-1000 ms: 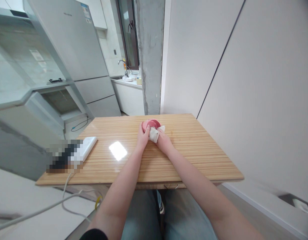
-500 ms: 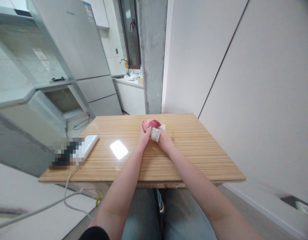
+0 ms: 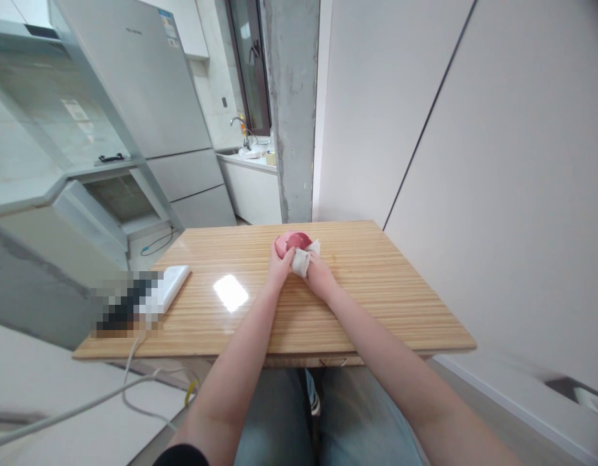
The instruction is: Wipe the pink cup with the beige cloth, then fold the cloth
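Observation:
Over the far middle of the table, my left hand (image 3: 278, 265) is closed around the left side of a small pink bowl (image 3: 296, 240), its wavy rim and darker inside turned partly toward me. My right hand (image 3: 320, 277) is shut on a folded white cloth (image 3: 300, 262), pressed against the near right side of the bowl. One corner of the cloth sticks up beyond my right fingers. Those fingertips are hidden behind the cloth, and the bowl's lower part is covered by my hands and the cloth.
The striped wooden table (image 3: 391, 310) has a white flat box (image 3: 175, 281) at its left edge, beside a blurred-out dark patch. A white cable (image 3: 129, 372) hangs off that side. A pale wall (image 3: 498, 162) stands to the right; a fridge (image 3: 167, 97) and sink counter lie beyond.
The view has shifted very slightly. Both hands keep their hold on the bowl and the cloth in nearly the same place, and the bowl appears turned a little.

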`<move>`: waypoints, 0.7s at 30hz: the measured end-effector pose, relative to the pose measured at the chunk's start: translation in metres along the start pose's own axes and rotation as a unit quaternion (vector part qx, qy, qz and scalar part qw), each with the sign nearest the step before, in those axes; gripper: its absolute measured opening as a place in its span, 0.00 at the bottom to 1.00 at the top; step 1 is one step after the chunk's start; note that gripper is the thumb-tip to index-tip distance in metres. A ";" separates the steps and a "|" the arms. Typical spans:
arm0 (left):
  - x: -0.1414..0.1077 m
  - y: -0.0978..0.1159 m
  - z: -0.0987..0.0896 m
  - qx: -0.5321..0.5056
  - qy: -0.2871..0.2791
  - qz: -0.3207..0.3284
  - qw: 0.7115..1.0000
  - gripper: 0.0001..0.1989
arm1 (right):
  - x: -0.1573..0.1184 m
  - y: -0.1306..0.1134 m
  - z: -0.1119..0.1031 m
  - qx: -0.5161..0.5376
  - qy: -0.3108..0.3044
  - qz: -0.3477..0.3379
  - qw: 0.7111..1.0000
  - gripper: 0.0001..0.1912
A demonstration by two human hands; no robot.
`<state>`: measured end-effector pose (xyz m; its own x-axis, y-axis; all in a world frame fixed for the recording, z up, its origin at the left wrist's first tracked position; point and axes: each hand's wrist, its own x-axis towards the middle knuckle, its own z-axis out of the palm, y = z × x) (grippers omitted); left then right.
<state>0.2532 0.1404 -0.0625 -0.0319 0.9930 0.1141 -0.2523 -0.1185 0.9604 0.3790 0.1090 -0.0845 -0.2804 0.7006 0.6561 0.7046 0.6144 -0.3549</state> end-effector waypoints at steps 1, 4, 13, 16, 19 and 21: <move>0.001 0.002 -0.001 -0.011 0.010 -0.010 1.000 0.27 | 0.000 -0.003 -0.003 0.005 0.005 -0.005 1.000 0.17; 0.005 0.003 -0.006 -0.040 0.035 -0.032 0.998 0.21 | -0.003 -0.007 -0.013 0.014 0.099 0.054 0.994 0.22; 0.005 -0.009 0.002 -0.027 0.022 -0.038 0.999 0.19 | 0.000 0.011 -0.016 0.113 0.117 0.075 0.984 0.30; 0.003 -0.003 0.002 -0.060 0.059 -0.037 0.996 0.19 | 0.002 0.001 -0.012 0.151 0.075 0.050 0.984 0.32; 0.003 0.004 0.001 -0.116 0.104 -0.043 0.987 0.22 | 0.002 -0.012 -0.007 0.179 0.050 0.037 0.982 0.34; 0.003 0.008 0.001 -0.149 0.107 -0.043 0.982 0.25 | 0.002 -0.018 -0.005 0.197 0.052 0.043 0.978 0.36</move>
<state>0.2522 0.1427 -0.0543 -0.1918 0.9801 -0.0505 -0.5330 -0.0608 0.8439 0.3688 0.0972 -0.0738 -0.1486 0.7285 0.6687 0.4108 0.6606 -0.6284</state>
